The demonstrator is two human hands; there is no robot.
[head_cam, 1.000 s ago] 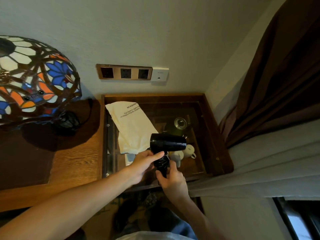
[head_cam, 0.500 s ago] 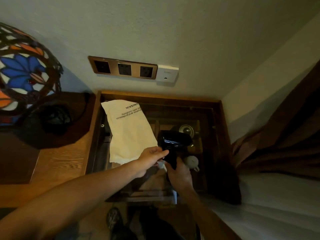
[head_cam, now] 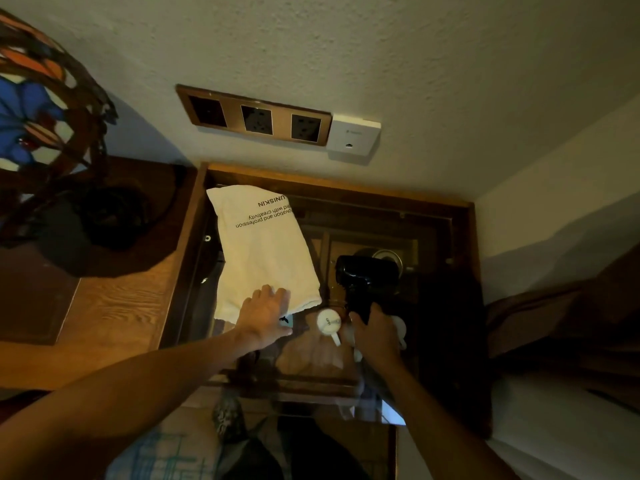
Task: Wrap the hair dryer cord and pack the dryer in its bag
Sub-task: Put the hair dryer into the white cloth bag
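A textured pale wall point(head_cam: 381, 46) fills the upper scene, carrying a copper-framed triple socket panel point(head_cam: 254, 116) with a small white wall box point(head_cam: 354, 138) just beside it. At far left, a stained-glass lampshade with blue and orange petals point(head_cam: 31, 109) is cut off by the frame edge, its dark base lost in shadow on the wooden side table point(head_cam: 114, 306). Dark brown curtain fabric point(head_cam: 561, 317) bunches at right. Below the sockets sits a wood-framed glass-topped cabinet point(head_cam: 464, 244); the objects under the glass are dim and hard to identify. On the glass lies a cream cloth drawstring bag with black printed lettering point(head_cam: 263, 251), its open end towards the person. The left hand point(head_cam: 265, 315) rests flat on that end, fingers spread. The right hand point(head_cam: 375, 336) grips the handle of a glossy black hair dryer point(head_cam: 365, 273), held upright just right of the bag, above a small white round-topped object point(head_cam: 328, 322). The cord cannot be made out.
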